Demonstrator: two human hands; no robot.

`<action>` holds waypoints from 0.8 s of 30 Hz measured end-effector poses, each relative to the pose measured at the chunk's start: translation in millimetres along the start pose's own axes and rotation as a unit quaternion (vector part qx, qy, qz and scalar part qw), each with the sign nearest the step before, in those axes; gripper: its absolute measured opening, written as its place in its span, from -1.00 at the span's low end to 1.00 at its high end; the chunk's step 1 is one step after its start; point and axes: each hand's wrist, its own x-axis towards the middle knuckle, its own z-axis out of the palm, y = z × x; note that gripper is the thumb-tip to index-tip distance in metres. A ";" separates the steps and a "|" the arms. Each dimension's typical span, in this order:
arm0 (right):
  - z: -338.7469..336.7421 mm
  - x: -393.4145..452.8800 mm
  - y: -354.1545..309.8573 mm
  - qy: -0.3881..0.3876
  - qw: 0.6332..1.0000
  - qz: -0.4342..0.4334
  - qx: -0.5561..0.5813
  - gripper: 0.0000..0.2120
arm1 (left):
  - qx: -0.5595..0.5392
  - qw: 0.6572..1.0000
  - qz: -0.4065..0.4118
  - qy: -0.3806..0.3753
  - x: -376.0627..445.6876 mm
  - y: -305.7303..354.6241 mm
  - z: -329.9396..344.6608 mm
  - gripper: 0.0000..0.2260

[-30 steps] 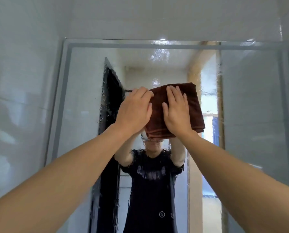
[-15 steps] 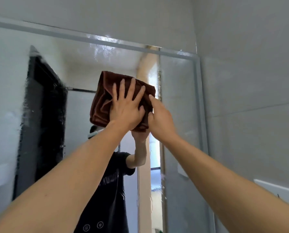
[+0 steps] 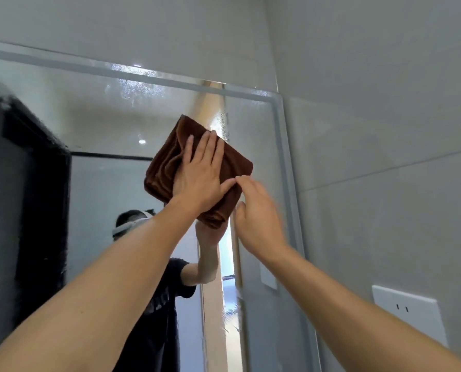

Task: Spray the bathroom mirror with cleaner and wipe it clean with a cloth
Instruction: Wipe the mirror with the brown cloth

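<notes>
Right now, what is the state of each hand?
Left hand: open, fingers straight, pressing the brown cloth flat on the mirror.
Right hand: blurred; fingertips at the cloth's edge, grip cannot be told.

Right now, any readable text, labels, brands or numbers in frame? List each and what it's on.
None can be read.
Reflected black T-shirt in the mirror: a pale chest print, blurred, mirrored and partly hidden behind the left arm; illegible.
Brown cloth under the left hand: no tag or label showing.
Wall socket: two slots, no marking visible.
</notes>
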 end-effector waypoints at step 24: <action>-80.4 72.1 51.5 -0.116 0.958 -0.037 -0.261 -0.46 | 0.030 0.994 -0.091 0.047 88.5 36.5 4.6 -0.28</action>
